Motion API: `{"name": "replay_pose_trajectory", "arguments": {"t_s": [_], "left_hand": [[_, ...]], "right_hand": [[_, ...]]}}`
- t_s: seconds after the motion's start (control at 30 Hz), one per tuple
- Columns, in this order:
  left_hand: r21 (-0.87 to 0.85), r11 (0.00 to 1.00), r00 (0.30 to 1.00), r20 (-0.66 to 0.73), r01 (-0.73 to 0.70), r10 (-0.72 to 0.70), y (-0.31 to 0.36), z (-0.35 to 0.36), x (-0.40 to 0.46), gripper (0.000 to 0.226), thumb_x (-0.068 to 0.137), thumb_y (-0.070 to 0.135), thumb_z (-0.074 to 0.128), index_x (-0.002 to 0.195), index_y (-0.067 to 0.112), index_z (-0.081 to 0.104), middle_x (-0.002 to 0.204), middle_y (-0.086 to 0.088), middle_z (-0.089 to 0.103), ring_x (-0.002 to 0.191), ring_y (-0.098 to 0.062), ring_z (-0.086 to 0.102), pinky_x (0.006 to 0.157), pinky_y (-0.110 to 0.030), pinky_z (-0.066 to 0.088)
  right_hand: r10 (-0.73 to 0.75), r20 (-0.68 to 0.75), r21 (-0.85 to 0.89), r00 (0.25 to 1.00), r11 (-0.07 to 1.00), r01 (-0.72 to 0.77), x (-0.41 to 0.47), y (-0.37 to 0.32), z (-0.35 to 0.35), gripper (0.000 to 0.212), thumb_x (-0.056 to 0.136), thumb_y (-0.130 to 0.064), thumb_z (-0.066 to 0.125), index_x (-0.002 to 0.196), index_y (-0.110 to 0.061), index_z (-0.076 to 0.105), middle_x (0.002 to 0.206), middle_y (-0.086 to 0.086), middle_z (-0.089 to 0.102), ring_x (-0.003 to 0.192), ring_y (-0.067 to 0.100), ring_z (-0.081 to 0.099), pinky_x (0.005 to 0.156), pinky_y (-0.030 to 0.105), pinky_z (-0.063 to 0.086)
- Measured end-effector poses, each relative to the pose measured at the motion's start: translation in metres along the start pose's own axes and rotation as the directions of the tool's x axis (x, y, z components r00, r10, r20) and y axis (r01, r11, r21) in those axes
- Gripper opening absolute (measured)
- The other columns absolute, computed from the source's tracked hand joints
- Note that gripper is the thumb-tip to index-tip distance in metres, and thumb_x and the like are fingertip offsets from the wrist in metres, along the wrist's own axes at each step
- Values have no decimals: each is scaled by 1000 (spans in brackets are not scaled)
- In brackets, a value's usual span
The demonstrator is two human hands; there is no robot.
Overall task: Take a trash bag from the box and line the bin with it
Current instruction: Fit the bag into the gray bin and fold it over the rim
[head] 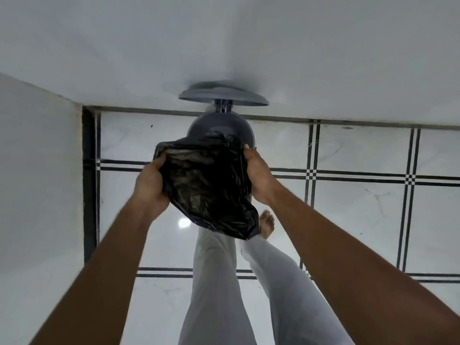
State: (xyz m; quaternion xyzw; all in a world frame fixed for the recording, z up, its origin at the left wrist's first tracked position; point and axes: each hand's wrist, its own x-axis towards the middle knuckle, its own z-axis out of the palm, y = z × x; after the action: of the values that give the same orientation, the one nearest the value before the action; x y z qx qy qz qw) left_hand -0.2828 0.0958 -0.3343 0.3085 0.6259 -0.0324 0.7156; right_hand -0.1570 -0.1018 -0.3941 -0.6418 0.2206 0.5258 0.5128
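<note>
A black trash bag (206, 185) hangs spread between both hands just above a round grey bin (199, 124) that stands against the wall. The bin's lid (224, 95) is tipped up against the wall. My left hand (149, 183) grips the bag's left edge and my right hand (257, 174) grips its right edge. The bag's upper part reaches over the bin's opening and hides most of it; the lower end droops toward my legs. The box is not in view.
White walls meet at a corner on the left (82, 108). The floor (361, 207) is glossy white tile with black lines. My legs in light trousers (214, 282) and a bare foot (266, 224) stand in front of the bin.
</note>
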Motion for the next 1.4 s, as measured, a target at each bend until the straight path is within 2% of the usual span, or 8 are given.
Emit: {"name": "replay_pose_trajectory", "arguments": {"t_s": [0.1,0.3,0.47,0.67,0.93,1.13,1.3,1.4], "left_hand": [[40,997,998,0,-64,64,20,0,25,32,115,28,47,122,14,76,113,-6,86,99,-21,84,88,-39,65],[121,991,998,0,-65,65,31,1,79,28,111,28,55,119,14,79,115,-6,85,105,-23,83,98,-43,63],[158,987,1000,4,-31,31,16,16,125,25,109,29,60,113,15,81,114,-7,85,108,-28,81,105,-49,62],[88,996,999,-30,-13,16,8,37,169,27,109,28,60,121,12,79,120,-12,83,112,-34,79,103,-53,63],[49,972,974,8,-228,228,31,53,185,30,110,31,56,118,14,79,117,-8,85,109,-30,82,103,-53,63],[319,915,965,5,-248,260,3,38,206,22,107,24,55,117,22,75,123,-11,77,116,-32,74,105,-58,60],[489,843,955,-62,-224,289,-13,18,246,31,102,40,53,118,27,75,121,-4,77,116,-31,74,99,-52,64],[789,567,871,-88,-235,484,-4,9,272,40,107,36,48,116,10,77,112,-15,78,105,-38,70,91,-41,56]], "right_hand": [[29,-7,12,1000,1000,-29,46,0,18,60,101,-64,52,155,-38,60,145,8,73,134,32,69,118,58,53],[4,-37,36,999,999,-2,120,0,37,50,112,-60,44,145,-31,67,135,7,77,127,30,72,115,56,55],[53,-92,48,994,998,-49,170,17,29,72,90,-82,54,154,-48,58,142,2,75,131,33,70,119,65,49],[31,-128,113,991,993,-17,210,27,16,65,94,-70,58,146,-34,71,131,6,81,123,32,77,116,58,56],[-110,-219,160,970,976,147,256,31,14,62,93,-68,64,145,-34,71,138,5,78,131,36,73,120,63,50],[-90,-275,111,957,986,124,267,47,-2,62,89,-75,59,135,-39,77,132,-1,80,130,32,72,119,61,50],[-199,-333,-38,922,980,197,251,32,-2,43,96,-64,51,116,-40,81,119,-6,83,126,28,72,123,61,44],[-266,-358,-32,895,962,273,257,24,-3,30,103,-49,55,112,-36,80,113,-9,84,122,27,74,122,60,46]]}}
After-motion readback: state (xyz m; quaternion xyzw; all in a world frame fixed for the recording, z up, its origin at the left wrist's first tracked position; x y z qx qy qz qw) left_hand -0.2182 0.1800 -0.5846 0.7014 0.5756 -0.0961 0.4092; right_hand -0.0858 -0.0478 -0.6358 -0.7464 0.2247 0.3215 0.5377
